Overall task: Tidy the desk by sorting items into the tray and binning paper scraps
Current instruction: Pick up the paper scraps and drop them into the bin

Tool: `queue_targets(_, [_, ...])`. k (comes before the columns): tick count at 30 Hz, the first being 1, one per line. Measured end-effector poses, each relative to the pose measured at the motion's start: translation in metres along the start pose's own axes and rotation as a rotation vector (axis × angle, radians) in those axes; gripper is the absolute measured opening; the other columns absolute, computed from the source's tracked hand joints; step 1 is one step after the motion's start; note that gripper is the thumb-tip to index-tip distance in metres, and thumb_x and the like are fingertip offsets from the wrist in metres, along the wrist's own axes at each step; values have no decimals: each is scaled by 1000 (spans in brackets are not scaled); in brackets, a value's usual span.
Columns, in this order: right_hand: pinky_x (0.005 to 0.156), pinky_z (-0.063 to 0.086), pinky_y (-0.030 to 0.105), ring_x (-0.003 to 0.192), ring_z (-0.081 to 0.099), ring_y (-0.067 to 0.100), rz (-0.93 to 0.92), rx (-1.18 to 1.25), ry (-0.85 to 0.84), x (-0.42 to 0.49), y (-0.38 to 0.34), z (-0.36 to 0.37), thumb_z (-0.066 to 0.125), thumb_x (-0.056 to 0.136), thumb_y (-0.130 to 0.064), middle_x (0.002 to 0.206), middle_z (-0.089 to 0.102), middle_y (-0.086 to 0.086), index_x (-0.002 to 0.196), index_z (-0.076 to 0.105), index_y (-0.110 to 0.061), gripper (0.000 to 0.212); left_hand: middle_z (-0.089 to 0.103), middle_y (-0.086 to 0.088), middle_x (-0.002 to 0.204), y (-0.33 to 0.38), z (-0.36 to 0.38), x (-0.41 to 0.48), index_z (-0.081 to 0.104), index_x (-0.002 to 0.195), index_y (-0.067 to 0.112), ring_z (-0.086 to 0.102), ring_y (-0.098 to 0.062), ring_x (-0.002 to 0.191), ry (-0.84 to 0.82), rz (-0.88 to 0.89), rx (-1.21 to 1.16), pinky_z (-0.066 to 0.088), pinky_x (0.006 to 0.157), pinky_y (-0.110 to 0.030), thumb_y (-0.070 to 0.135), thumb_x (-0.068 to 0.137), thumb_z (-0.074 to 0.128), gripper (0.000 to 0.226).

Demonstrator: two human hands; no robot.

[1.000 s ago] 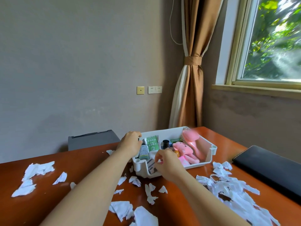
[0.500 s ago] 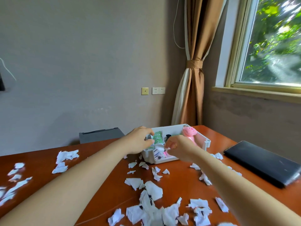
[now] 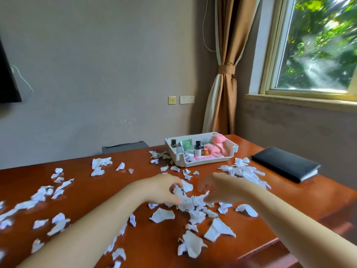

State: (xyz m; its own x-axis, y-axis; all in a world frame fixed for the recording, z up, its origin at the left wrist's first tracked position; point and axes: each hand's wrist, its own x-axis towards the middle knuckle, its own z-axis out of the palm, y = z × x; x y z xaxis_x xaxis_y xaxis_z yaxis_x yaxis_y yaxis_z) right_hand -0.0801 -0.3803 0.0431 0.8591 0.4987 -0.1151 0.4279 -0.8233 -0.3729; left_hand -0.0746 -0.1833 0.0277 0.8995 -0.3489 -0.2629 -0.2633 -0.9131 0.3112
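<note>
Both hands have withdrawn from the tray (image 3: pixel 229 159), now at 12 o'clock on the table (image 3: pixel 116 192). Left hand (image 3: pixel 164 188) and right hand (image 3: pixel 220 188), fingers curled, gather a heap of paper scraps (image 3: pixel 190 204) between them; further scraps lie scattered around.

**Gloss, paper and plastic**

The surface (image 3: pixel 135 246) is reddish-brown wood with a smooth, glossy varnish that mirrors the window light; the paper scraps (image 3: pixel 193 204) strewn over it are thin, matt white, with ragged torn edges and crumpled folds; the tray (image 3: pixel 178 158) is white moulded plastic, smooth with a faint sheen; in it, the pink toys (image 3: pixel 213 148) look like smooth plastic, and the small bottles (image 3: pixel 197 148) have dark glossy caps; the black case (image 3: pixel 284 163) looks like matt leather; the curtain (image 3: pixel 226 78) is brown woven cloth with a soft lustre; the wall (image 3: pixel 96 74) is matt and slightly rough.
</note>
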Motion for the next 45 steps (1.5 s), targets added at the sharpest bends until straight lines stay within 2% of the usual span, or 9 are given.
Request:
queue_targets(3, [95,48,29,116,54,21,22,-82,-35,6,9,14,62,88,-23,133,54,3,129,52,-20,42,34,3,150,4,8,1,35,141,28,42,-19,131,-2,-21,-58,40,103,-33,50,86,58,64])
queue_targets(7, [81,46,26,114,54,24,112,-157,4,-9,22,41,58,90,-16,134,52,5,132,48,-19,43,9,6,159,12,45,-12,17,150,24,16,-21,145,21,-62,-91,25,116,-42,64,79,57,91])
queue_targets(10, [89,48,31,116,54,25,134,-156,48,-20,24,58,56,90,-17,133,51,8,135,44,-18,47,-8,5,160,12,73,-14,0,151,27,-6,-25,148,69,-139,-29,13,117,-53,69,76,55,102])
queue_targets(13, [89,47,33,114,54,26,121,-106,105,-21,22,66,59,89,-28,132,50,9,136,43,-16,51,-13,-1,160,11,90,-12,-5,151,26,-10,-27,147,184,-192,-42,11,117,-53,68,78,52,101])
queue_targets(21, [90,50,37,115,52,28,138,-63,211,4,15,76,66,81,-43,137,38,7,143,31,-25,74,11,5,158,-10,102,0,14,150,23,13,-14,146,493,-109,-227,26,113,-29,37,96,45,63])
queue_targets(25, [91,50,36,120,48,28,169,-73,269,22,20,81,63,86,-34,136,40,7,140,37,-23,62,22,10,154,-20,97,14,22,148,27,23,-10,141,555,-82,-242,30,110,-26,31,98,45,56])
queue_targets(29, [87,51,33,112,53,26,206,-28,276,41,23,81,59,89,-27,130,46,7,134,45,-21,48,34,11,143,-29,88,31,32,144,33,30,-11,130,657,-106,11,30,106,-26,39,97,44,49])
queue_targets(36, [62,37,18,96,56,18,151,-71,345,62,34,91,55,92,-25,113,58,3,110,61,-19,21,45,9,131,-38,83,44,42,139,34,39,-11,121,593,-57,34,33,101,-26,41,97,41,42])
queue_targets(45, [64,37,9,80,48,3,74,122,534,64,34,102,57,88,-8,92,56,-11,101,72,-20,23,53,5,120,-42,76,38,57,122,22,56,-14,100,591,-76,20,39,69,-20,32,98,45,29])
